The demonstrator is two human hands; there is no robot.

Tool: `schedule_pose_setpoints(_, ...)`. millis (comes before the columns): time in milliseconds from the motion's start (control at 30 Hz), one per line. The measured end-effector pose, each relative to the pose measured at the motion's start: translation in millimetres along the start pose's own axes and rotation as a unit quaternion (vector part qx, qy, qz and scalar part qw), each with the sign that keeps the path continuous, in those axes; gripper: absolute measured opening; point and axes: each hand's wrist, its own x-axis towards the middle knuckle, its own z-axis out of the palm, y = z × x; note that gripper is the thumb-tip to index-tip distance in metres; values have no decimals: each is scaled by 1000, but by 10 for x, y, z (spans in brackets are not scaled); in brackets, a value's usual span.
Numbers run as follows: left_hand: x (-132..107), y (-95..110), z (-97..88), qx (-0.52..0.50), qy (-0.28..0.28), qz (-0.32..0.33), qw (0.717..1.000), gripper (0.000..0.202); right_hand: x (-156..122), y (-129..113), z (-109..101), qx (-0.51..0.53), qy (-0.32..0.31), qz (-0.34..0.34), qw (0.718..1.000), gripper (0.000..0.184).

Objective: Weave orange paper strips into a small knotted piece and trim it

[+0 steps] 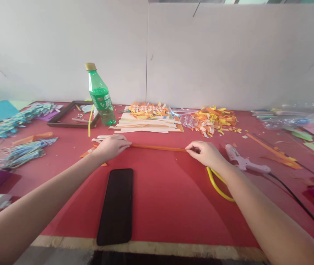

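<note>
A thin orange paper strip [158,148] lies stretched across the red table between my two hands. My left hand [113,146] is closed over its left end, fingers curled down on it. At the strip's right end my right hand [205,152] pinches it between fingers and thumb. A yellow strip [217,186] curves out from under my right wrist. Just behind the left hand lie a few cream strips [99,140].
A black phone [116,206] lies near the front edge. A green bottle [100,95], a dark frame [63,117], a stack of cream strips [146,125], woven orange paper [147,108] and paper scraps [214,119] sit behind. A glue gun [242,160] with black cord lies right.
</note>
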Motion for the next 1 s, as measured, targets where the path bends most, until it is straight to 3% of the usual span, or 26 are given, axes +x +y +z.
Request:
schedule_pose_setpoints(333, -89, -42, -141, 12, -19, -44, 999, 34, 6, -11, -4, -5, 2, 1, 1000, 11)
schedule_pose_setpoints(1000, -43, -110, -114, 14, -41, -54, 998, 35, -1, 21, 6, -27, -3, -37, 999, 16)
